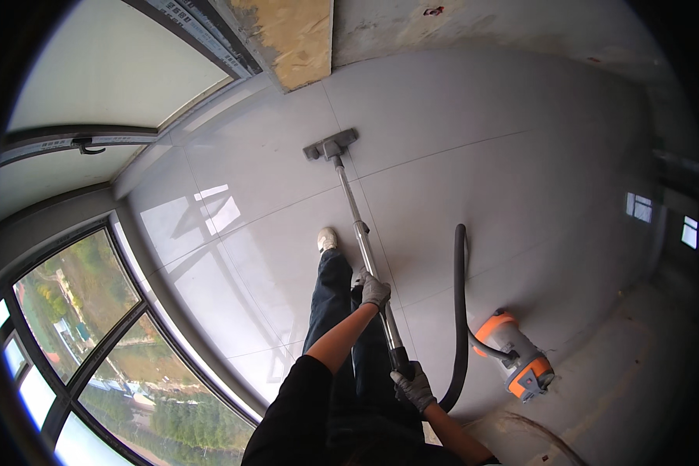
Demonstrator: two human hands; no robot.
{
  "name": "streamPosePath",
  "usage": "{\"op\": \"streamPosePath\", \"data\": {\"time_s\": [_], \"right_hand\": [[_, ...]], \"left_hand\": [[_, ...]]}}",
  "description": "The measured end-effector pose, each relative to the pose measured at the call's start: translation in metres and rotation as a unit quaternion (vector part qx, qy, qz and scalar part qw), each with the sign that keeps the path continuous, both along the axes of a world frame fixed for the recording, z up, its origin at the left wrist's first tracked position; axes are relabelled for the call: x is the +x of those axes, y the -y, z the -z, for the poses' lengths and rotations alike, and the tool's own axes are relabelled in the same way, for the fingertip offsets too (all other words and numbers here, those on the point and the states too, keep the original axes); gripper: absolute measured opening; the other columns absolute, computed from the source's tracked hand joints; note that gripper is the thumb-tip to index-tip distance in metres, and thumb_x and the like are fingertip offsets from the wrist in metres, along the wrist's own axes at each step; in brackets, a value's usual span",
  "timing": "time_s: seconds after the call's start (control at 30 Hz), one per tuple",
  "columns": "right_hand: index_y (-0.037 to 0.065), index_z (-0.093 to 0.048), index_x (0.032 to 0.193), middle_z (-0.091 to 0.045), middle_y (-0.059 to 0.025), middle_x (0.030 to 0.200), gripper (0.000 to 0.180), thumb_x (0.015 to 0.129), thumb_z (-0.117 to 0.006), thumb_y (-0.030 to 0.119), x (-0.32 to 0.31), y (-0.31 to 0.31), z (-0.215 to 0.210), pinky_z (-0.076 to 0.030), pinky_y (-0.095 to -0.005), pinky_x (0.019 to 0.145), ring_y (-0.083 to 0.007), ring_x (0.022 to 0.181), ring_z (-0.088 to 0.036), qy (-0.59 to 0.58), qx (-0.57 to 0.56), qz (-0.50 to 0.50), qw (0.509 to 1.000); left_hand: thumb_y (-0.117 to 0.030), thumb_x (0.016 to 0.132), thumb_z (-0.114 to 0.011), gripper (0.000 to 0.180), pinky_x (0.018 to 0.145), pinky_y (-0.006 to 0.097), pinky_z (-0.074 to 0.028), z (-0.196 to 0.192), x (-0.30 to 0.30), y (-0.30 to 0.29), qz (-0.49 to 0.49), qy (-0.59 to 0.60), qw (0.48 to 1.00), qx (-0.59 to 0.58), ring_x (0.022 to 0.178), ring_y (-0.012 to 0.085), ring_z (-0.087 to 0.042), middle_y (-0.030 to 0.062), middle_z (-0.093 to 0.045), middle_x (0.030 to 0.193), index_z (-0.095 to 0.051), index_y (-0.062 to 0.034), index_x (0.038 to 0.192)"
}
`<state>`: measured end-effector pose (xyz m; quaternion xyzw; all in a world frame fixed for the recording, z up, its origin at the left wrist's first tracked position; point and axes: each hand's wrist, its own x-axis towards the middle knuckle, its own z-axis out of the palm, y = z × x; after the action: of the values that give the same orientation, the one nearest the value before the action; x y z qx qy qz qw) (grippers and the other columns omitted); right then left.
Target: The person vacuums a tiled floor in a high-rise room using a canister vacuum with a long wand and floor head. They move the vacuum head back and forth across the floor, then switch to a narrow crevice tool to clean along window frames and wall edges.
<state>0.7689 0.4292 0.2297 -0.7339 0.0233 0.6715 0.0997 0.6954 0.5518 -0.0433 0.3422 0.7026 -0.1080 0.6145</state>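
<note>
A metal vacuum wand (355,220) runs from my hands down to a grey floor nozzle (330,144) resting on the grey tiled floor (481,155). My left hand (375,290), in a grey glove, grips the wand partway along its length. In the same kind of glove, my right hand (414,386) grips the black handle end, where the black hose (460,311) joins. The hose loops to the orange and grey vacuum canister (518,356) on the floor to my right. My legs in dark trousers and one light shoe (327,239) stand beside the wand.
Large windows (85,311) with dark frames curve along the left, looking out over trees and buildings far below. A bare wall column (291,35) stands beyond the nozzle. Rougher unfinished floor (629,365) lies at the lower right, with small windows (639,206) on the far right wall.
</note>
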Motion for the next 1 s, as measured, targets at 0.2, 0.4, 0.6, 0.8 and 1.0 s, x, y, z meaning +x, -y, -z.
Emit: {"op": "streamPosePath", "data": {"time_s": [0.2, 0.4, 0.6, 0.8, 1.0], "right_hand": [[0.011, -0.045, 0.104, -0.053, -0.0033, 0.062, 0.040, 0.084, -0.074, 0.029, -0.008, -0.064, 0.045, -0.045, -0.0308, 0.039, -0.0147, 0.041, -0.051, -0.051, 0.003, 0.011, 0.999], [0.014, -0.046, 0.126, -0.053, -0.0022, 0.065, 0.052, 0.083, -0.074, 0.026, -0.009, -0.092, 0.107, -0.044, -0.0295, 0.042, -0.0136, 0.044, -0.050, 0.018, 0.173, 0.029, 0.984], [0.012, -0.052, 0.108, -0.052, 0.0010, 0.064, 0.037, 0.083, -0.073, 0.030, 0.033, 0.026, 0.104, -0.043, -0.0285, 0.045, -0.0113, 0.047, -0.050, 0.022, 0.113, -0.009, 0.993], [0.007, -0.049, 0.110, -0.056, -0.0033, 0.075, 0.042, 0.084, -0.073, 0.030, 0.123, 0.230, 0.005, -0.046, -0.0301, 0.050, -0.0134, 0.056, -0.054, 0.024, -0.022, -0.104, 0.994], [0.005, -0.056, 0.115, -0.060, -0.0043, 0.081, 0.050, 0.081, -0.076, 0.036, 0.187, 0.394, -0.082, -0.046, -0.0290, 0.053, -0.0119, 0.059, -0.055, 0.034, -0.084, -0.235, 0.968]], "left_hand": [[-0.010, 0.079, -0.055, 0.059, 0.059, 0.038, -0.057, 0.036, -0.017, -0.090, -0.059, 0.009, 0.998, 0.008, 0.067, 0.0316, -0.070, 0.0231, -0.067, 0.079, -0.028, 0.0118, 0.126], [-0.007, 0.080, -0.054, 0.073, 0.051, 0.035, -0.055, 0.087, -0.015, -0.173, -0.026, -0.016, 0.998, 0.051, 0.062, 0.0270, -0.068, 0.0180, -0.066, 0.073, -0.013, 0.0201, 0.133], [-0.014, 0.074, -0.063, 0.079, 0.072, 0.040, -0.057, 0.091, 0.023, -0.062, 0.067, -0.030, 0.995, 0.062, 0.084, 0.0345, -0.069, 0.0235, -0.066, 0.090, -0.018, 0.0148, 0.133], [-0.018, 0.076, -0.059, 0.071, 0.081, 0.044, -0.054, 0.035, 0.103, 0.205, 0.073, 0.056, 0.994, -0.053, 0.098, 0.0408, -0.064, 0.0331, -0.060, 0.107, -0.023, 0.0148, 0.127], [-0.021, 0.079, -0.060, 0.070, 0.076, 0.044, -0.055, -0.054, 0.170, 0.410, 0.072, 0.064, 0.969, -0.229, 0.087, 0.0384, -0.068, 0.0269, -0.066, 0.090, -0.018, 0.0157, 0.122]]}}
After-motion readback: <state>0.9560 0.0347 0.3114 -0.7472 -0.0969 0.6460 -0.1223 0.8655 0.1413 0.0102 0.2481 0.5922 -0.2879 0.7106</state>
